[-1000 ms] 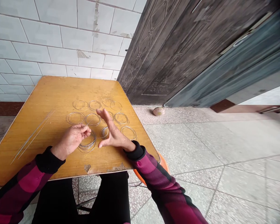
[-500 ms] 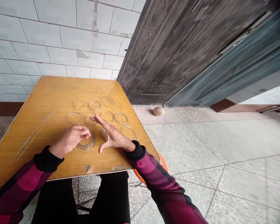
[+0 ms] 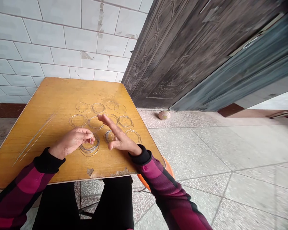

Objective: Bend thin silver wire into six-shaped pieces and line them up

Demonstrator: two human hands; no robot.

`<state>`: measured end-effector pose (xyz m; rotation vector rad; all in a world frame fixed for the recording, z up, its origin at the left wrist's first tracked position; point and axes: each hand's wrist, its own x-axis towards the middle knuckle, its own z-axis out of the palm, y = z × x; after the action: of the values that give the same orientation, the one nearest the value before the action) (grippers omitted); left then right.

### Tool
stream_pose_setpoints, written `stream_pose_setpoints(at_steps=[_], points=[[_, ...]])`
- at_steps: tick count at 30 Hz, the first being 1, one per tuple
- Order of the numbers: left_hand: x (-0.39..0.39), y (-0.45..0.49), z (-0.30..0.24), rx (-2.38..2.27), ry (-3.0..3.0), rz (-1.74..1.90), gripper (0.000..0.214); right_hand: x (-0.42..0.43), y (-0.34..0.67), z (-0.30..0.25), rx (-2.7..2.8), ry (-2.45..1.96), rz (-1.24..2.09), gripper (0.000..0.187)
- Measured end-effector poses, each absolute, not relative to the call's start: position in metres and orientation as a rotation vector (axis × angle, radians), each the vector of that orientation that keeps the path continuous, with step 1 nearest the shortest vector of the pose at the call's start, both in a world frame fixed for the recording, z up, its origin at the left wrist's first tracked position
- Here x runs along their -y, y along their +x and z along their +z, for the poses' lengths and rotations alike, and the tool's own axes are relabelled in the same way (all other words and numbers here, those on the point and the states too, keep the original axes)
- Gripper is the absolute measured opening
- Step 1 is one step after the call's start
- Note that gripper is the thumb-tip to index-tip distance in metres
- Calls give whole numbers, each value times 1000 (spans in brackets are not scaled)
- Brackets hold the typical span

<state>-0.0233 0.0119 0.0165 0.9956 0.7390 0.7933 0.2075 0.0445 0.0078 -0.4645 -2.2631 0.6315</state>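
My left hand (image 3: 73, 140) is closed in a pinch on a thin wire ring at the near middle of the table. Just under its fingertips lies a coil of several wire rings (image 3: 90, 150). My right hand (image 3: 117, 135) is open, thumb and fingers spread, above the table to the right of that coil. Another wire coil (image 3: 107, 136) is partly hidden behind its thumb and palm. Further rings of thin wire lie in rows beyond the hands, among them a left ring (image 3: 78, 120) and a right ring (image 3: 126, 121).
Straight lengths of wire (image 3: 36, 137) lie on the left of the wooden table (image 3: 62, 92). A tiled wall (image 3: 69, 38) stands behind it, a dark carved door (image 3: 172, 51) to the right. An orange stool (image 3: 169, 167) is beside the table; a round object (image 3: 164, 115) lies by the door.
My right hand has shifted slightly right, away from the left hand, with its fingers still spread. My left hand keeps its pinch near the coil. The camera view has shifted a little.
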Motion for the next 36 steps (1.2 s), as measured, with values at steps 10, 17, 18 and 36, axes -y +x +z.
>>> stream_pose_setpoints(at_steps=[10,17,18,36], points=[[-14,-24,17,-697,1117,589,25,-27,198,11,2349,-426,357,32],[-12,-18,13,-759,1082,579,29,-24,201,17,2476,-418,-83,26],[-12,-17,12,-768,1083,580,30,-23,201,19,2494,-419,-151,25],[1,6,0,-380,580,553,65,-23,196,12,2198,-752,-488,13]])
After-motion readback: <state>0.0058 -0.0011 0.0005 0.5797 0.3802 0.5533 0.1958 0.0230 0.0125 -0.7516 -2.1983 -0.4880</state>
